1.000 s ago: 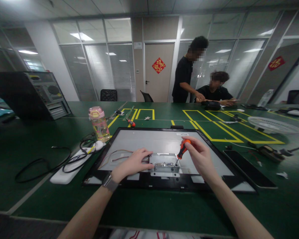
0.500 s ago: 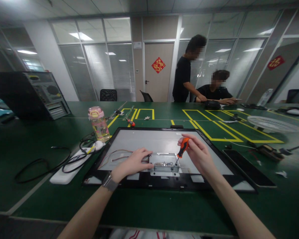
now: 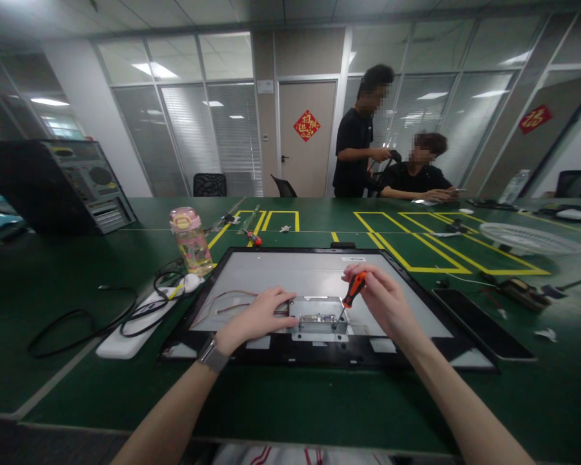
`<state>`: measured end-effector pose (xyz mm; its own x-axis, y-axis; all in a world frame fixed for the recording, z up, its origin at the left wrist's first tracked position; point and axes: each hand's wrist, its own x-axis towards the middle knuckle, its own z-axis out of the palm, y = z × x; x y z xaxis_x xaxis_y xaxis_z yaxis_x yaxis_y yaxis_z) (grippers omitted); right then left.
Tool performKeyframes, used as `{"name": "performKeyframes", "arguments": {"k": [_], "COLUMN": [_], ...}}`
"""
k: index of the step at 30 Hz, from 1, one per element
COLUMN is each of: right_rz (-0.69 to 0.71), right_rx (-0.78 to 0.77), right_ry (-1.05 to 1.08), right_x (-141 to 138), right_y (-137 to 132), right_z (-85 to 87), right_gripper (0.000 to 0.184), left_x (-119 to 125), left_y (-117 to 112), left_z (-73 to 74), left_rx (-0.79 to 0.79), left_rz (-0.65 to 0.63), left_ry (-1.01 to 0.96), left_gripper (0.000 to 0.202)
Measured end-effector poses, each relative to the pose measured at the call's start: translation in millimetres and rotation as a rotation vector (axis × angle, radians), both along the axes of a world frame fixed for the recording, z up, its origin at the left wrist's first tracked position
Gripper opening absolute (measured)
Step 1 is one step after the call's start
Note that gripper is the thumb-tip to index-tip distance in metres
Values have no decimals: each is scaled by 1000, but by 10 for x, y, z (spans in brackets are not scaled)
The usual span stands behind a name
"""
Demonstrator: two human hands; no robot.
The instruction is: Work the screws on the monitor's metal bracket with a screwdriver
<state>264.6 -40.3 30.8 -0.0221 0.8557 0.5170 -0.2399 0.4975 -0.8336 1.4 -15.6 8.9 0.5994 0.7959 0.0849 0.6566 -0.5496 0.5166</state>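
Note:
A flat display panel (image 3: 252, 268) with a black frame lies back side up on the green table in front of me. At its lower middle sits a metal bracket (image 3: 314, 336). My left hand (image 3: 259, 314) rests on the panel at the bracket's left side, fingers stretched and thumb apart. In my right hand (image 3: 387, 300) is a screwdriver (image 3: 354, 289) with an orange and black handle, held tilted. Its tip reaches down into the bracket's right part; whether it sits in a screw is too small to tell. Thin wires (image 3: 223, 296) run left of the bracket.
Left stand a pink-lidded bottle (image 3: 192, 242), a white power strip (image 3: 130, 332) with black cables and a computer case (image 3: 53, 187). A phone-like black slab (image 3: 481, 323) lies right. Another screwdriver (image 3: 254, 239) lies behind the panel. Two people are across the table.
My right hand and the screwdriver have shifted very slightly; the left hand stays put. Across the table, the standing person has lifted a black object from the tabletop.

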Motion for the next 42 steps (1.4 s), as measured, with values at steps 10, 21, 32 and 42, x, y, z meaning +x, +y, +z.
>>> {"name": "performKeyframes", "arguments": {"k": [10, 21, 32, 42], "right_rz": [129, 101, 108, 39], "right_rx": [-62, -74, -62, -12], "right_ry": [73, 2, 35, -51], "right_x": [-3, 12, -17, -1], "right_y": [-9, -24, 1, -18], "right_z": [48, 38, 11, 32], "right_gripper": [14, 18, 16, 20], "left_x": [1, 2, 10, 9], "left_y": [2, 2, 1, 10], "left_z": [1, 10, 16, 9], "left_rx": [-8, -15, -27, -12], "left_rz": [8, 6, 4, 3], "left_ry": [-20, -13, -18, -17], "left_gripper": [54, 53, 54, 54]}}
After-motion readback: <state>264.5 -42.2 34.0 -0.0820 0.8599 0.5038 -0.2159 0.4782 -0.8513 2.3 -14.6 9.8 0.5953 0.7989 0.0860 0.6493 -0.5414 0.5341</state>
